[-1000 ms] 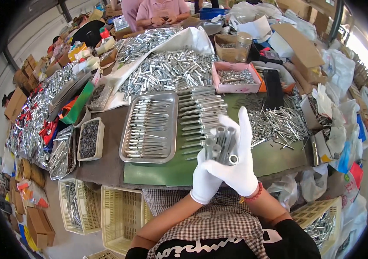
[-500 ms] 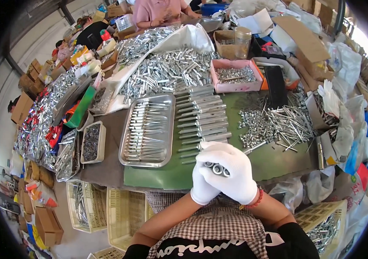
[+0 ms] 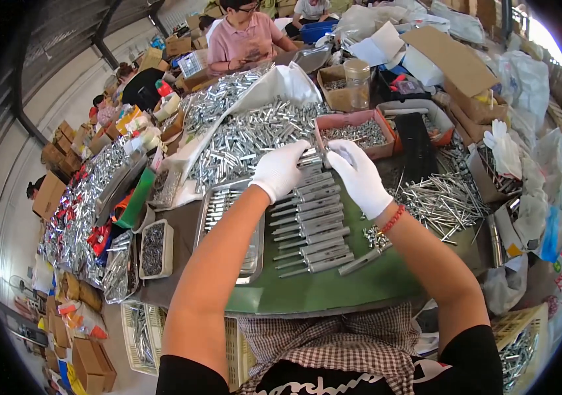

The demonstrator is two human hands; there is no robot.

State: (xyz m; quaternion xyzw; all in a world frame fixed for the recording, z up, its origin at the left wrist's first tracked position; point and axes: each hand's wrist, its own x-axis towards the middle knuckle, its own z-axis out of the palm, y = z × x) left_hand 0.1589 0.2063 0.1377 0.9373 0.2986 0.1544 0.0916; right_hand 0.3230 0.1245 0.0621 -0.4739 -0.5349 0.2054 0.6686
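Observation:
My left hand and my right hand, both in white gloves, reach to the far end of a row of silver metal tubes with thin rods. The right fingers are closed on a short metal tube. The left fingers are bent together beside it; what they grip is hidden by the glove. A metal tray with rods laid side by side stands left of the row, partly under my left forearm. One loose tube lies at the row's near right end.
Behind my hands spreads a heap of metal sleeves. A pink box of small parts stands to the right, above a pile of long rods. A tub of dark pieces sits at left. Another person works across the table.
My hands were together near the table's front edge, cupped round several metal tubes. They have moved apart and forward to the row's far end. The view has tilted up a little.

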